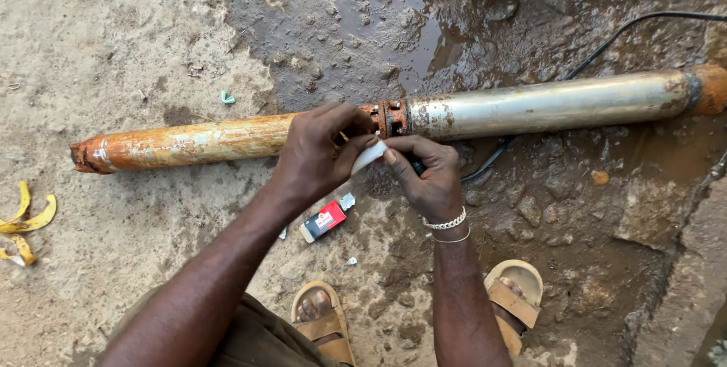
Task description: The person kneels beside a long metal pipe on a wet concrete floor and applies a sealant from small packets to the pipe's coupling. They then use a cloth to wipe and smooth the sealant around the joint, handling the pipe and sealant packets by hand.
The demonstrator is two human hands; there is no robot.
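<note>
A long pipe-like body lies across the ground: a rusty orange section [189, 140] on the left joined at a rusted flange [392, 117] to a silver metal section [545, 106] on the right. My left hand [318, 155] and my right hand [428, 178] meet just in front of the flange. Both pinch a small white strip, like tape [369, 156], between their fingertips. My right wrist wears silver bracelets [447, 224].
The ground is wet mud [363, 26] at the top and right, dry sand at the left. A black cable [606, 45] runs behind the pipe. A small red and black packet [324, 221] lies near my sandalled feet [322, 321]. Banana peel [23, 223] lies far left.
</note>
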